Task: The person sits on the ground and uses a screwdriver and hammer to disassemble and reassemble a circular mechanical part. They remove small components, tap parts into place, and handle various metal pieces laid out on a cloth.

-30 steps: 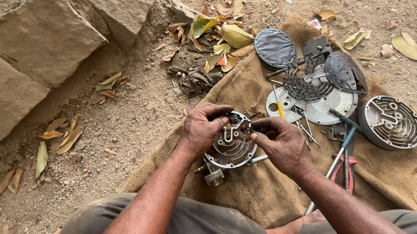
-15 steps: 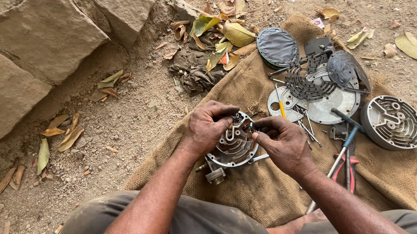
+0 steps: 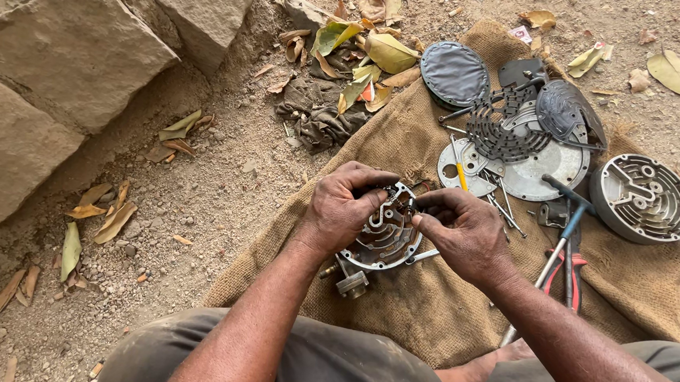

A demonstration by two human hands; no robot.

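Sandy, gravelly ground fills my view, littered with dry leaves (image 3: 107, 218), and I am looking straight down from the head camera. At far left, big rough stone blocks (image 3: 71, 44) bound the dirt. Moving right, a dark crumpled rag (image 3: 321, 114) lies at the edge of a burlap sack (image 3: 428, 301) spread flat as the work surface. Over the sack, my left hand (image 3: 342, 211) is closed around the left rim of a round ribbed metal housing (image 3: 385, 234), held just above the cloth. My right hand (image 3: 465, 232) pinches at the housing's upper edge with thumb and forefinger; what small piece sits between them I cannot quite make out. Further right lie a grey domed cover (image 3: 453, 73), a perforated dark plate (image 3: 504, 127) on flat metal discs (image 3: 545, 161), a blue-handled tool (image 3: 564, 231), red-handled pliers (image 3: 570, 271), and a second ribbed housing (image 3: 644, 198) at far right.
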